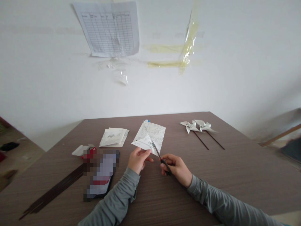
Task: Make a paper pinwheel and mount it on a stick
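Observation:
My left hand [138, 160] pinches the near corner of a printed paper square [150, 136] that is folded into triangles and held up off the table. My right hand [176, 168] is closed round the dark handles of a pair of scissors [161, 157]. The blades point up and left into the paper's lower edge. Both arms wear grey sleeves.
Two finished paper pinwheels [197, 126] on dark sticks lie at the back right of the brown table [235, 175]. A stack of printed sheets [114, 137] lies back left. A bundle of dark sticks [54, 191] and a blurred-out object [100, 174] lie at the left. A table sheet [109, 29] hangs on the wall.

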Demonstrator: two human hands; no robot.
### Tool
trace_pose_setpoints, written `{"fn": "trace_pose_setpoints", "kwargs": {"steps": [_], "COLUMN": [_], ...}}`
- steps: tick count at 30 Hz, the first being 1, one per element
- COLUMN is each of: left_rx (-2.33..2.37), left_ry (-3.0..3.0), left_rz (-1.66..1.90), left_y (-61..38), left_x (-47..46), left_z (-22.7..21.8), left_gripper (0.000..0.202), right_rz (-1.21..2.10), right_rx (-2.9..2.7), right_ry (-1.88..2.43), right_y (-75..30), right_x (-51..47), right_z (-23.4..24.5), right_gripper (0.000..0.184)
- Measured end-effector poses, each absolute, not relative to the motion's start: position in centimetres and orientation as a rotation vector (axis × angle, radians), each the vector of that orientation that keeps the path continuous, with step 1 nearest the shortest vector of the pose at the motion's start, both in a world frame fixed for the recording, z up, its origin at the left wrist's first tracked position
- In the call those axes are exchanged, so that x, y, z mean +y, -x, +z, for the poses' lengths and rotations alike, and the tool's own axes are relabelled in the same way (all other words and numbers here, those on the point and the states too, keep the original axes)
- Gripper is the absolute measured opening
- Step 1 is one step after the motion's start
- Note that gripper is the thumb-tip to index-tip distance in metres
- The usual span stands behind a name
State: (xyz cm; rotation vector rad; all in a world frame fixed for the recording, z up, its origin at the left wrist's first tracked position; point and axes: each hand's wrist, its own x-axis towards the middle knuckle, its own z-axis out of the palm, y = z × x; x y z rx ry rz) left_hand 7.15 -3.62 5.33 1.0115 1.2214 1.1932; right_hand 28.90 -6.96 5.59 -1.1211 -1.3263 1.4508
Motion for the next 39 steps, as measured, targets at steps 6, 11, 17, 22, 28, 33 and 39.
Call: {"fn": "trace_pose_setpoints", "kwargs": {"steps": [6,11,17,22,28,33,39], "left_rx": [1.241,1.244,1.194,1.26,1.294,1.566,1.635], "left_ry": [-1.054,-1.071,-1.05,-1.048,-1.193,-1.836,-2.318], "left_rz": [1.168,1.059,0.924,0.826,0.842,0.952,0.715], "left_y": [-6.2,-5.8,-6.5,-7.4,-6.7,-5.6,-5.1], "left_x": [-3.3,-2.9,-2.8,-2.9,-2.5,-2.3,-2.0], "left_z": [5.1,4.2,4.0,4.7,3.6,2.8,2.7], "left_gripper": [0.029,0.027,0.033,0.042,0.036,0.019,0.027], "right_rz": [1.321,0.805,0.394,0.146,0.049,0.087,0.144], "right_rx": [-1.44,-1.592,-1.757,-1.935,-2.022,-2.029,-1.98], "right_ry": [1.177,1.246,1.345,1.371,1.446,1.465,1.471], "right_y": [-29.9,-30.8,-31.9,-32.5,-33.0,-33.2,-33.3], "right_x": [-7.2,-6.6,-4.8,-3.5,-2.9,-2.5,-2.0], "right_z": [5.1,3.5,1.3,-0.3,-0.8,-0.9,-1.6], "right_gripper": [0.052,0.031,0.032,0.045,0.041,0.039,0.04]}}
